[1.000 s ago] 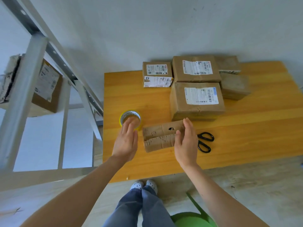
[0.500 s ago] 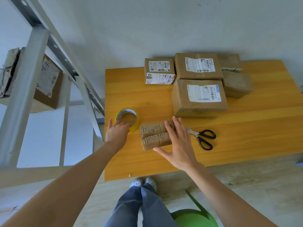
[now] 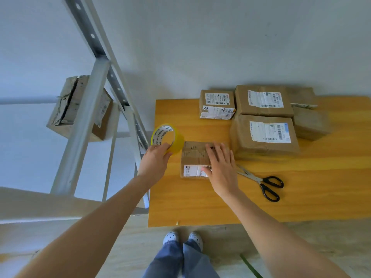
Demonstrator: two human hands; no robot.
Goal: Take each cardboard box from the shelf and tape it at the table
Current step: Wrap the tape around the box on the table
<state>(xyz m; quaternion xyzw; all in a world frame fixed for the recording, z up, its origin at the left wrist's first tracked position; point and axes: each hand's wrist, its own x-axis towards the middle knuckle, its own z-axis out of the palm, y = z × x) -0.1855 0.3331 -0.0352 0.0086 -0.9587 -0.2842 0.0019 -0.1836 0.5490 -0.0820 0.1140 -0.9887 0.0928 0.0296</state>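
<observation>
A small brown cardboard box (image 3: 193, 155) lies near the left front of the wooden table (image 3: 200, 203). My right hand (image 3: 221, 168) rests on its right half with fingers spread flat, thumb over the white label. My left hand (image 3: 155, 160) grips a yellow roll of tape (image 3: 167, 137), lifted off the table and standing on edge just left of the box. One more cardboard box (image 3: 80, 109) sits on the metal shelf (image 3: 88, 101) at the left.
Black-handled scissors (image 3: 261, 182) lie right of my right hand. Several taped parcels (image 3: 263, 133) are grouped at the table's back, against the wall. The shelf's upright stands close to the table's left edge. My feet are at the table's front edge.
My left hand has picked the tape roll up from the table and raised it on edge. My right hand slid further onto the small box, which now lies turned with its label toward me.
</observation>
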